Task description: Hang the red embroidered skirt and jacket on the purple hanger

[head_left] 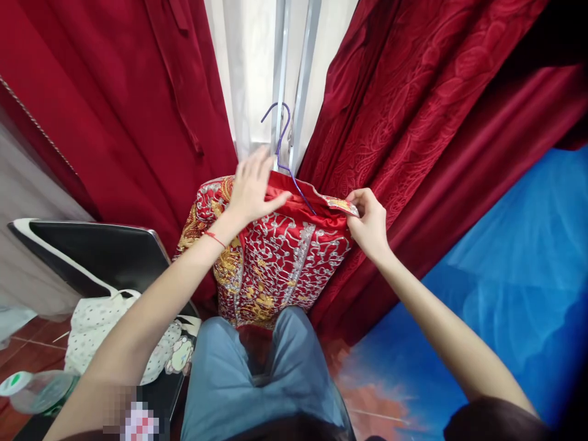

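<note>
A red jacket (271,263) with silver and gold embroidery hangs upright in front of my knees. The purple wire hanger (285,125) rises out of its collar, its hook showing above; one arm of the hanger slants down inside the neck opening. My left hand (252,187), a little blurred, is at the collar's left side with fingers stretched and thumb apart, holding nothing. On the other side, my right hand (371,222) pinches the end of the embroidered collar (342,205) between thumb and fingers. The lower hem is partly hidden behind my knees.
Red curtains (395,116) flank a pale window with metal bars (301,79). At left stands a black chair (98,254) holding a white dotted bag (98,327) and a clear plastic bottle (43,391). A blue patterned surface (496,294) lies at right.
</note>
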`<action>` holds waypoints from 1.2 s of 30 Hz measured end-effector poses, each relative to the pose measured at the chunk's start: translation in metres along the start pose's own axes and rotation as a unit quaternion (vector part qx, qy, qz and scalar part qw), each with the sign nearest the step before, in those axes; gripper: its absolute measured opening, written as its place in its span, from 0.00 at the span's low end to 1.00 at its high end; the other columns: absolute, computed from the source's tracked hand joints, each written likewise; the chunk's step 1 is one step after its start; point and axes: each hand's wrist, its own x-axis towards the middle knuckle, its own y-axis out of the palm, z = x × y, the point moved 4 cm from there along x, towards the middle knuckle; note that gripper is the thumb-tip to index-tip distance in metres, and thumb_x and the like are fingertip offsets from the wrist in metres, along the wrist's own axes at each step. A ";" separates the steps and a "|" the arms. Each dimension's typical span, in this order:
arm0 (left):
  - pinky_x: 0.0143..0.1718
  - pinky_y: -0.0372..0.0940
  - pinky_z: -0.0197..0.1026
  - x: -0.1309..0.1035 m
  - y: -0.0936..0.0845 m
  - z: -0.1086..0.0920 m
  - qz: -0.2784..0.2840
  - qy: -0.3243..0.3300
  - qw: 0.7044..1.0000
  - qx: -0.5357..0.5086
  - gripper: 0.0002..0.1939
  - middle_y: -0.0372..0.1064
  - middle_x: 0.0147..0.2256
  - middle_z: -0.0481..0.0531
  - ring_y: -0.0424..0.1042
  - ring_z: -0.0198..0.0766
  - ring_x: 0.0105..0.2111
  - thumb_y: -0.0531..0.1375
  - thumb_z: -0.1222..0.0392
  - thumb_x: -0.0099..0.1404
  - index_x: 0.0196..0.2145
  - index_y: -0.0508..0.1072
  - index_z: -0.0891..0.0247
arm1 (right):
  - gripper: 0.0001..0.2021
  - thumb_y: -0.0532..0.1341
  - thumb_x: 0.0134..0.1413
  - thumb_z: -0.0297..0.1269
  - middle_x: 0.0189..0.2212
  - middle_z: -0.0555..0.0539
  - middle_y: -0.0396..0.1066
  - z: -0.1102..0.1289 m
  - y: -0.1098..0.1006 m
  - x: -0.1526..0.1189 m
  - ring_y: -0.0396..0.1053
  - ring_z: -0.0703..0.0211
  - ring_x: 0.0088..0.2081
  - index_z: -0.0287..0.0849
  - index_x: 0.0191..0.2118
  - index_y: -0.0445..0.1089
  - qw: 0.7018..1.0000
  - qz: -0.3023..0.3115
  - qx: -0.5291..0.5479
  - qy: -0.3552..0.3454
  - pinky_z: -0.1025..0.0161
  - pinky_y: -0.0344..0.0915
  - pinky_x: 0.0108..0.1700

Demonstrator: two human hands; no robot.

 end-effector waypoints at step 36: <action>0.65 0.50 0.62 -0.038 0.046 -0.062 0.023 0.043 0.985 -0.165 0.20 0.68 0.31 0.50 0.68 0.48 0.46 0.59 0.39 0.63 0.27 0.67 0.58 | 0.13 0.62 0.54 0.46 0.24 0.51 0.69 0.026 0.012 -0.063 0.65 0.60 0.29 0.41 0.32 0.73 0.991 0.087 0.056 0.088 0.63 0.62 0.35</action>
